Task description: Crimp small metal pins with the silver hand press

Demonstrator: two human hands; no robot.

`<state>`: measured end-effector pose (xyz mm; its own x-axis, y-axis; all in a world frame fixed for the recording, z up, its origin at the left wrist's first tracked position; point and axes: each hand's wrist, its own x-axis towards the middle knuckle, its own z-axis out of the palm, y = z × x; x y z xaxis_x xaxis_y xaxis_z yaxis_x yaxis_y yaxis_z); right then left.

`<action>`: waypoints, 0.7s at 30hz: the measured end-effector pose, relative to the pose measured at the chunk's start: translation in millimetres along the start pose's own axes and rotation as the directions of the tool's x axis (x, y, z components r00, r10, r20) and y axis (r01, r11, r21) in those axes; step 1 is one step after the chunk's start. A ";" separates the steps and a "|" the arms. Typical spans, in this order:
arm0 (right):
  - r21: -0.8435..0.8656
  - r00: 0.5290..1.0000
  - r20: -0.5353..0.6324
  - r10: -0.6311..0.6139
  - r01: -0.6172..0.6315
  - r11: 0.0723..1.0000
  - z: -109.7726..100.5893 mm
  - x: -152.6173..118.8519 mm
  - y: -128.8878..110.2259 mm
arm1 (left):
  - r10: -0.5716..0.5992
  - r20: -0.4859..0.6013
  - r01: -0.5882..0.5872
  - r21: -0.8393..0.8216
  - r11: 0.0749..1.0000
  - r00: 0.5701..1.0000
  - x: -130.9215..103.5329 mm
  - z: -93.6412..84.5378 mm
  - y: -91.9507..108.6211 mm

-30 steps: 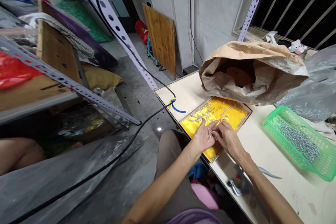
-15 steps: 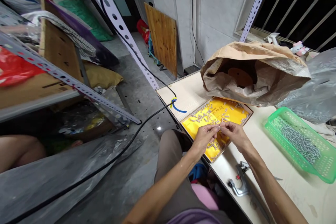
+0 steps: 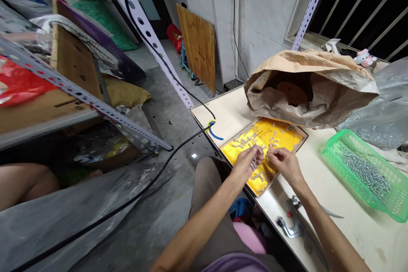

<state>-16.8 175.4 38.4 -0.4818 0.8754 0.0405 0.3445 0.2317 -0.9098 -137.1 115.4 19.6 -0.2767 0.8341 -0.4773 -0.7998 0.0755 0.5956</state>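
Both of my hands are over a shallow tray (image 3: 298,149) lined with yellow plastic and scattered with small silvery metal pieces (image 3: 244,140). My left hand (image 3: 245,163) is closed, thumb against the fingers; small metal pieces show at its fingertips. To its right, my right hand (image 3: 287,163) holds thumb and forefinger together in a pinch; whatever they grip is too small to make out. A narrow gap separates the fingertips of the two hands.
A green perforated basket (image 3: 333,139) at the right holds many metal pins (image 3: 366,172). Behind the tray slumps an open brown paper sack (image 3: 277,68). A metal clamp-like tool (image 3: 293,225) lies under my right forearm. A black cable (image 3: 156,174) crosses the left side.
My fingertips met over the tray before; now they are apart. The right hand has shifted slightly right, and the left hand has turned a little and moved left.
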 end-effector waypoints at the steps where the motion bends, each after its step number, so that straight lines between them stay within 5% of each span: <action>1: -0.085 0.998 -0.005 -0.063 0.063 0.994 -0.6 -2.1 0.1 | -0.047 0.006 0.047 -0.065 0.997 0.999 0.7 -0.2 1.7; 7: -0.285 0.960 -0.068 -0.271 0.242 0.928 3.6 -14.4 1.1 | -0.203 0.090 0.221 -0.291 0.931 0.975 3.9 -3.7 8.4; 12: -0.294 0.910 0.045 -0.412 0.407 0.865 15.5 -16.4 3.4 | -0.214 0.145 0.252 -0.347 0.903 0.966 3.7 -1.9 11.5; 21: -0.307 0.932 0.119 -0.342 0.363 0.880 23.5 -18.9 8.4 | -0.177 0.157 0.230 -0.459 0.858 0.972 1.5 1.7 12.0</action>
<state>-23.7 150.8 20.3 -0.6631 0.6858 0.3000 0.3759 0.6516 -0.6589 -146.2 118.5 27.2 -0.0436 0.8830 -0.4674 -0.9945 0.0061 0.1043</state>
